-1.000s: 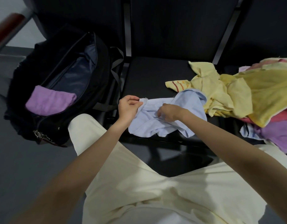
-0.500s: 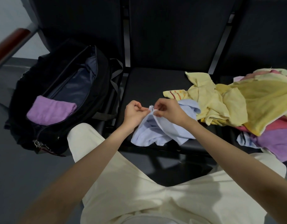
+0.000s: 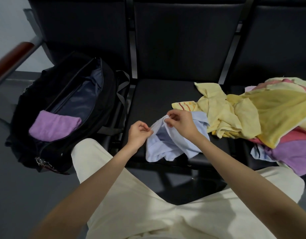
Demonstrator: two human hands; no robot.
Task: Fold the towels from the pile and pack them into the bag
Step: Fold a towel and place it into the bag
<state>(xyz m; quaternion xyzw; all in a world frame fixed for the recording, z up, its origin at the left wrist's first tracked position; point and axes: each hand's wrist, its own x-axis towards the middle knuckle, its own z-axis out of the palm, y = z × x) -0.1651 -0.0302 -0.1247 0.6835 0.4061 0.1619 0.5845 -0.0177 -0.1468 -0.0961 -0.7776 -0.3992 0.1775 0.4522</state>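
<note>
Lifted higher, the crumpled pale-blue towel (image 3: 173, 144) hangs pinched by left hand (image 3: 139, 133) and right hand (image 3: 181, 123).

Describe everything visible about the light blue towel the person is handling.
The light blue towel looks like soft terry cloth, crumpled and not yet folded. It lies on the middle black seat, its lower edge near the seat's front. The left hand and right hand each pinch its raised upper edge. Its right side touches the yellow towels of the pile.
</note>
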